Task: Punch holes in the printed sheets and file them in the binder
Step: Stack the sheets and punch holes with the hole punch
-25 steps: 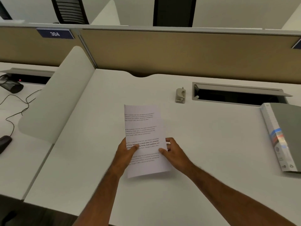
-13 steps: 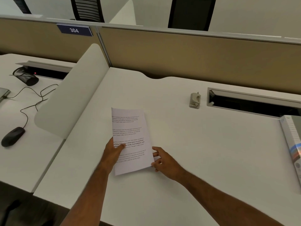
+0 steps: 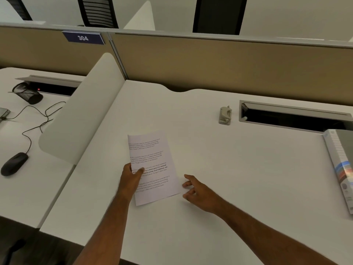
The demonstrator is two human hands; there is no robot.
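Now the left hand (image 3: 131, 178) pinches the printed sheets (image 3: 151, 167) at their left edge, thumb on top, and holds them above the desk (image 3: 238, 188) near the middle of its front edge. The right hand (image 3: 198, 190) is just off the sheets' right edge, fingers loosely spread and holding nothing.

The likely next step is to fetch the hole punch (image 3: 225, 115), which stands well apart toward the back edge, beside the cable tray (image 3: 294, 117). To punch cleanly, it seems wise to square the stack first and feed the long left margin fully into the punch.

The binder (image 3: 342, 165) lies closed at the right edge of the desk, so its contents cannot be told. The cable tray stands open and dark inside; nothing in it can be made out.
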